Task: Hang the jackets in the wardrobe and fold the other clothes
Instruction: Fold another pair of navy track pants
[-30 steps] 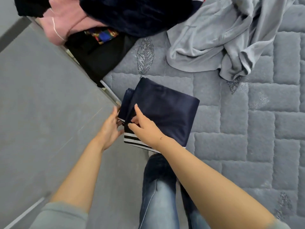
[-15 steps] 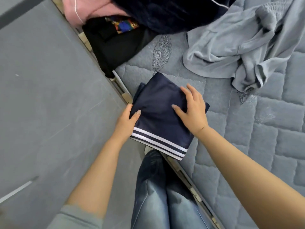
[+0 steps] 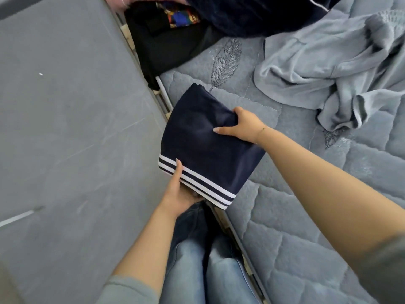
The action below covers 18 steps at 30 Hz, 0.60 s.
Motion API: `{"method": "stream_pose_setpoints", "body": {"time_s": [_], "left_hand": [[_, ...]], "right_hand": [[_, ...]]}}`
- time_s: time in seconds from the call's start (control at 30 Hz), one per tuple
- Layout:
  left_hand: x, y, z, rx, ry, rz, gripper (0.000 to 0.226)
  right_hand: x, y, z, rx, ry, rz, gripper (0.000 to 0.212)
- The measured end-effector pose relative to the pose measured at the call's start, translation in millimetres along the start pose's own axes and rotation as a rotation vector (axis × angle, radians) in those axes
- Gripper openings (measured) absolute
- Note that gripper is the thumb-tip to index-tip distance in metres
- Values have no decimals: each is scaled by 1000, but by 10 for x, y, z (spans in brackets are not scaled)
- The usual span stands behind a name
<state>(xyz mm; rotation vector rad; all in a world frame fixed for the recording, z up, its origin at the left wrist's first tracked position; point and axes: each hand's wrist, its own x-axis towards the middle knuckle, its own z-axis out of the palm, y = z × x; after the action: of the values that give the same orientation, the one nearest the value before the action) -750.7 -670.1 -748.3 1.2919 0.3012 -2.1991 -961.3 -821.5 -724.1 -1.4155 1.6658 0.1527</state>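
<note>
A folded navy garment with white stripes is lifted a little above the edge of the quilted grey bed. My left hand holds its striped end from below, thumb on top. At the right side, my right hand grips the fold, fingers curled into the cloth and thumb lying across its top. A crumpled grey top lies on the bed at the upper right. A dark navy jacket is heaped at the top, over a black garment with a colourful print.
A grey floor fills the left half. The bed frame's rail runs diagonally between floor and mattress. My legs in blue jeans stand against the bed edge. A bit of pink cloth shows at the top.
Both hands have shifted from resting on the folded garment to gripping it: the left went under the striped end, the right closed on the side. The garment rose off the bed.
</note>
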Motion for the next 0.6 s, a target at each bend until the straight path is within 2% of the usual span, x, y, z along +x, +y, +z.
{"method": "stream_pose_setpoints", "body": {"time_s": [0.07,0.13,0.23,0.3,0.37,0.47,0.6], "left_hand": [[32,-219,72,-59,-45,49,71],[56,-278,173,-94,17,98,68],[-13,-260,117,-147,64,150,64],[-195,-198,35,-155,105,177,63],[-483,-100,-74,-129,137,218,64],[-1079,63,-287,-151,96,264,51],[-2053,248,-591,-184,7,373,50]], "right_hand": [[1,-14,-29,41,-61,22,78],[-48,-33,-83,101,-131,68,80],[-278,-131,-98,317,-274,158,84],[-479,-232,-55,474,-393,204,79],[-705,-374,32,595,-482,181,69],[-1042,-744,206,686,-491,127,55],[-1577,-1584,413,664,-571,79,63]]}}
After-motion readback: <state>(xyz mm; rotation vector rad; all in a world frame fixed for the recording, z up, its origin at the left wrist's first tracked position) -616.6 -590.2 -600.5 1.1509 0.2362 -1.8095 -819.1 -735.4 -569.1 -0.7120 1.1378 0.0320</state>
